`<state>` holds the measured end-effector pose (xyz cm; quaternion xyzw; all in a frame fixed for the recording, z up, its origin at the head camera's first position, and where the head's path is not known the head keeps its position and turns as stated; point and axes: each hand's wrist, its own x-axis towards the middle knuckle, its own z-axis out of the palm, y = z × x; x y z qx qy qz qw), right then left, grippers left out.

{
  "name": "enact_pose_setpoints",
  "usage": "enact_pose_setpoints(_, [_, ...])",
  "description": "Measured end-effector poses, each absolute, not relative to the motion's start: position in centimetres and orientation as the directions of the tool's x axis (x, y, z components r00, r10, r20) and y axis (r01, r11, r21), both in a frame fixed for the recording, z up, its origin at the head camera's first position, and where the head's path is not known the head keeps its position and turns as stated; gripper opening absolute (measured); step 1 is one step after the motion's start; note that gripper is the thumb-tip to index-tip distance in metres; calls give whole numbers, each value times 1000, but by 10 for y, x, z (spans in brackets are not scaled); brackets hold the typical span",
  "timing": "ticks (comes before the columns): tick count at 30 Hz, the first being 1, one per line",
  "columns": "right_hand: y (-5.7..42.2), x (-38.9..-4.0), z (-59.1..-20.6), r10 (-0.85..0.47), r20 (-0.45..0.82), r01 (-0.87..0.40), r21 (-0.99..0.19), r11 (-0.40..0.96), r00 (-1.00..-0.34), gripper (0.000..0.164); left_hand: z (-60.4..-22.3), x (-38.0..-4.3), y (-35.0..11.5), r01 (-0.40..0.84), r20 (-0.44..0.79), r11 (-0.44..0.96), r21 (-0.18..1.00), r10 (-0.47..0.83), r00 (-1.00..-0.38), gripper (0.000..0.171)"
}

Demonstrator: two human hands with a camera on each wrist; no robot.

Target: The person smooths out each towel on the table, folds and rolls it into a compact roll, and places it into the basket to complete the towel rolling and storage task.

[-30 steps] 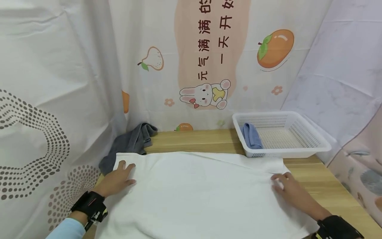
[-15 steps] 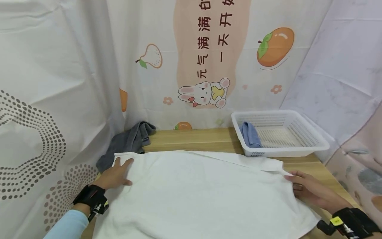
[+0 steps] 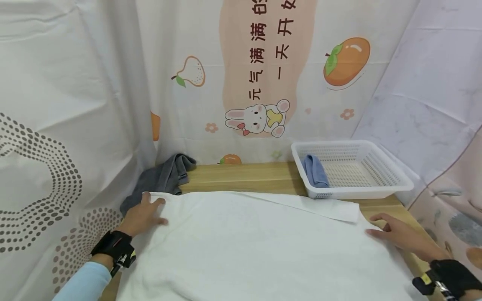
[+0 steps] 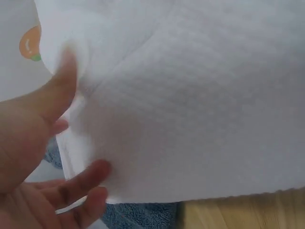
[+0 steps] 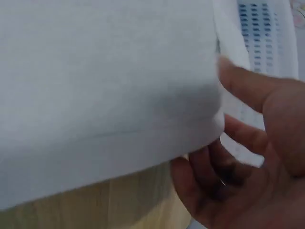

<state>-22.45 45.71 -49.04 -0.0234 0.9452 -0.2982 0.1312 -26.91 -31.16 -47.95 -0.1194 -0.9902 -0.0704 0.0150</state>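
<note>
White cloth spreads at six o'clock in the head view.
Left hand, at eight, touches it, fingers apart. Right hand, at four, meets its edge; only the right wrist view shows fingers curled beside that edge, and whether they grip I cannot tell.

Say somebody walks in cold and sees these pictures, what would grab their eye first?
Probably the big white cloth, spread across the wooden table, with the left hand at its far left corner and the right hand by its right edge. Next, I'd guess, comes the backdrop behind, with its printed rabbit lying sideways. A small blue cloth also stands out inside the white basket at back right.
</note>
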Motion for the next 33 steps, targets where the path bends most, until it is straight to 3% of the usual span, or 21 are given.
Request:
enact_pose_setpoints(3, [438, -233, -496, -168, 30, -167, -367, 915, -985, 61, -479, -279, -305, 222, 153, 972, 75, 208, -966, 73])
enact_pose_setpoints(6, [412, -238, -500, -286, 251, -329, -151, 932, -925, 57, -479, -289, -300, 209, 201, 978, 16, 201, -959, 76])
enact_pose_setpoints(9, [392, -240, -506, -401, 353, -406, 64, 912, -845, 52, -480, -293, -298, 230, 208, 973, -11, 227, -951, 75])
enact_pose_setpoints(12, [381, -241, -512, -456, 396, -417, 187, 890, -797, 35, -482, -293, -299, 242, 213, 970, -22, 242, -947, 65])
enact_pose_setpoints(15, [377, -244, -516, -453, 450, -405, 203, 891, -770, 22, -484, -292, -305, 253, 224, 967, -11, 249, -942, 46])
enact_pose_setpoints(18, [375, -248, -518, -442, 467, -402, 189, 896, -766, 28, -485, -289, -313, 269, 275, 963, -13, 262, -925, 29])
enact_pose_setpoints(22, [375, -253, -519, -491, 435, -421, 253, 871, -755, 24, -477, -286, -322, 306, 398, 952, 5, 279, -874, 21])
enact_pose_setpoints(26, [378, -256, -512, -527, 384, -426, 319, 846, -758, 28, -467, -281, -330, 339, 504, 932, 125, 234, -831, 17])
enact_pose_setpoints(29, [382, -258, -501, -470, 377, -423, 206, 883, -798, 33, -460, -276, -336, 353, 586, 920, 168, 195, -787, 16])
enact_pose_setpoints(33, [385, -257, -485, -339, 363, -391, -78, 917, -868, 23, -450, -273, -341, 335, 686, 937, 95, 182, -704, 20])
